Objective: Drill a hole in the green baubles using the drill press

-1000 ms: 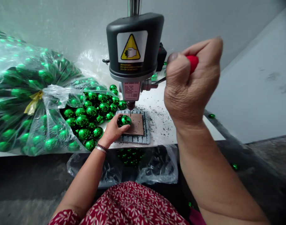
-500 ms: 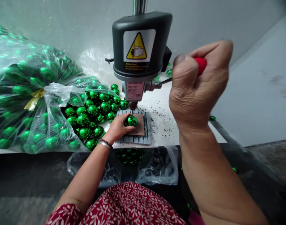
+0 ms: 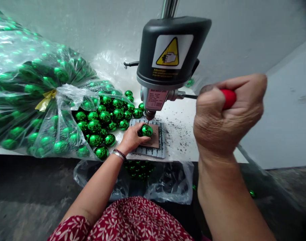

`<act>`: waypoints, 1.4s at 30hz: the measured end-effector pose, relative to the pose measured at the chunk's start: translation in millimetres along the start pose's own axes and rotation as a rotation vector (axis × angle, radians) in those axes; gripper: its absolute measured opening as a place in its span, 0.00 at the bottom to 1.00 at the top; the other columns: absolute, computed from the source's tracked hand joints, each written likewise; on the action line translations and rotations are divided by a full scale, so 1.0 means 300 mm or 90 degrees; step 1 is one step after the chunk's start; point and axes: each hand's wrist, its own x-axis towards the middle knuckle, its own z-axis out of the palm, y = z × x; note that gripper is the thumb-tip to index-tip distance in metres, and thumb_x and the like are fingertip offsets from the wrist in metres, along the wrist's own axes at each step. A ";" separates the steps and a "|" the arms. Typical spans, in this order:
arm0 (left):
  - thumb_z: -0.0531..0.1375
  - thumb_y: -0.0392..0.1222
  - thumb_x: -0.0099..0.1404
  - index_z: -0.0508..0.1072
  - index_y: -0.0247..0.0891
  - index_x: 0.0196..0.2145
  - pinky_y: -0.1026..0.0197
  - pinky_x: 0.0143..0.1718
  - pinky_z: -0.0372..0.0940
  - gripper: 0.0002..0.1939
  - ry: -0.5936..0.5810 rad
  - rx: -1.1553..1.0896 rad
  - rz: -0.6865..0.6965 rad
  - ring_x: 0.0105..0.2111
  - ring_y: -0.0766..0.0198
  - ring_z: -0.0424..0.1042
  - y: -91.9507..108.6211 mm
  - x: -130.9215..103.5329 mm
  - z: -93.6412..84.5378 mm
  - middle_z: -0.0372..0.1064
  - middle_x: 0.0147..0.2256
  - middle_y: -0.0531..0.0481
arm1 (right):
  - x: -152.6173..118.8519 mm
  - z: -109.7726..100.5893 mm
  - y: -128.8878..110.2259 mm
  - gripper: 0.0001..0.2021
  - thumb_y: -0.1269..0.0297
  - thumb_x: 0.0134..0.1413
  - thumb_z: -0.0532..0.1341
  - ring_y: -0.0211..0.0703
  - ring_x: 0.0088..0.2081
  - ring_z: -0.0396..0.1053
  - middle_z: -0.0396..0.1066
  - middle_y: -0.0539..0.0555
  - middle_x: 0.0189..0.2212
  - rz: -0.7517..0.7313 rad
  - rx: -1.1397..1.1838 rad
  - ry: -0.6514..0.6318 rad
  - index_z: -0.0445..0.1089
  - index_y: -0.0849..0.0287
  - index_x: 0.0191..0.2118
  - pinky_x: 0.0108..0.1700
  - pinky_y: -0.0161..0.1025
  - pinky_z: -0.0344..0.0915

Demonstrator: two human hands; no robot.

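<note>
A shiny green ball is pinched between the thumb and fingers of my left hand, under the bit of a bench drill press. Beneath the ball lies a brown board on the drill's grey slotted base. The thin bit reaches down to the top of the ball; whether it is inside cannot be made out. Raised on the right, my right hand is closed around the red knob of the drill's feed lever.
Green balls spill from a large clear plastic bag on the left, tied with a yellow strip. Dark shavings litter the white table. Below its front edge hangs an open clear bag with green balls inside.
My right hand appears lower beside the drill head, still holding the lever knob. The whole scene has shifted right and tilted in view. My left hand keeps the ball under the bit.
</note>
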 end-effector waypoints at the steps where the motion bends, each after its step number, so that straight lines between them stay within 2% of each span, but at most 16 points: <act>1: 0.67 0.42 0.52 0.68 0.40 0.55 0.54 0.54 0.63 0.32 -0.002 0.004 -0.003 0.50 0.55 0.71 0.000 0.000 0.000 0.72 0.51 0.47 | 0.002 -0.003 -0.001 0.08 0.65 0.52 0.54 0.21 0.29 0.56 0.61 0.46 0.26 0.001 -0.012 -0.004 0.62 0.65 0.30 0.34 0.26 0.55; 6: 0.67 0.44 0.53 0.67 0.40 0.57 0.54 0.54 0.63 0.33 -0.011 0.018 -0.014 0.51 0.54 0.70 -0.003 0.001 0.001 0.71 0.52 0.46 | -0.012 -0.007 -0.001 0.08 0.62 0.50 0.54 0.23 0.28 0.56 0.62 0.47 0.25 0.016 -0.038 -0.011 0.63 0.64 0.30 0.33 0.28 0.55; 13: 0.68 0.43 0.52 0.69 0.42 0.55 0.54 0.53 0.64 0.32 -0.006 0.005 -0.013 0.48 0.55 0.72 -0.002 -0.002 0.004 0.73 0.49 0.48 | -0.069 0.007 0.011 0.06 0.65 0.51 0.55 0.23 0.26 0.59 0.62 0.47 0.24 -0.005 -0.018 0.036 0.61 0.63 0.29 0.30 0.27 0.56; 22: 0.67 0.45 0.53 0.70 0.42 0.53 0.58 0.45 0.66 0.28 -0.006 0.010 -0.012 0.42 0.57 0.73 0.015 -0.014 -0.008 0.75 0.44 0.51 | -0.200 0.014 0.046 0.02 0.68 0.53 0.54 0.25 0.25 0.60 0.61 0.46 0.24 -0.034 -0.006 0.043 0.59 0.60 0.31 0.29 0.28 0.58; 24: 0.67 0.45 0.53 0.70 0.42 0.53 0.58 0.45 0.66 0.29 -0.006 0.009 -0.017 0.42 0.56 0.73 0.016 -0.013 -0.008 0.75 0.43 0.51 | -0.181 0.014 0.040 0.02 0.69 0.52 0.54 0.25 0.25 0.60 0.61 0.47 0.24 -0.034 0.008 0.051 0.59 0.60 0.31 0.28 0.28 0.57; 27: 0.67 0.44 0.52 0.70 0.42 0.52 0.58 0.45 0.66 0.29 -0.003 -0.003 -0.028 0.42 0.57 0.73 0.017 -0.014 -0.007 0.75 0.42 0.51 | -0.077 0.018 0.017 0.06 0.66 0.53 0.55 0.23 0.25 0.56 0.60 0.47 0.24 -0.034 0.004 0.060 0.60 0.63 0.30 0.28 0.27 0.54; 32: 0.67 0.42 0.52 0.69 0.40 0.52 0.56 0.45 0.65 0.29 0.020 -0.056 -0.022 0.41 0.57 0.71 0.023 -0.057 -0.012 0.74 0.42 0.50 | 0.109 0.039 -0.019 0.15 0.55 0.58 0.51 0.20 0.27 0.52 0.58 0.45 0.25 0.071 -0.028 -0.031 0.59 0.65 0.31 0.33 0.26 0.53; 36: 0.68 0.43 0.53 0.67 0.38 0.55 0.51 0.49 0.64 0.32 -0.007 -0.017 -0.002 0.46 0.53 0.70 0.032 -0.136 -0.036 0.73 0.47 0.44 | 0.135 0.048 -0.033 0.18 0.52 0.58 0.49 0.21 0.27 0.51 0.57 0.45 0.25 0.089 -0.044 -0.052 0.60 0.65 0.31 0.35 0.30 0.53; 40: 0.68 0.49 0.53 0.67 0.39 0.56 0.49 0.52 0.64 0.34 -0.108 0.025 0.124 0.49 0.52 0.69 0.041 -0.221 -0.078 0.71 0.51 0.42 | 0.125 0.046 -0.040 0.16 0.54 0.56 0.50 0.22 0.28 0.52 0.57 0.45 0.25 0.133 -0.032 -0.043 0.62 0.65 0.30 0.37 0.34 0.52; 42: 0.66 0.52 0.56 0.67 0.39 0.56 0.50 0.51 0.65 0.32 -0.092 0.074 0.163 0.49 0.53 0.70 0.039 -0.264 -0.107 0.71 0.52 0.42 | 0.125 0.044 -0.039 0.16 0.55 0.56 0.50 0.22 0.29 0.54 0.57 0.44 0.25 0.145 -0.035 -0.045 0.63 0.65 0.31 0.37 0.36 0.51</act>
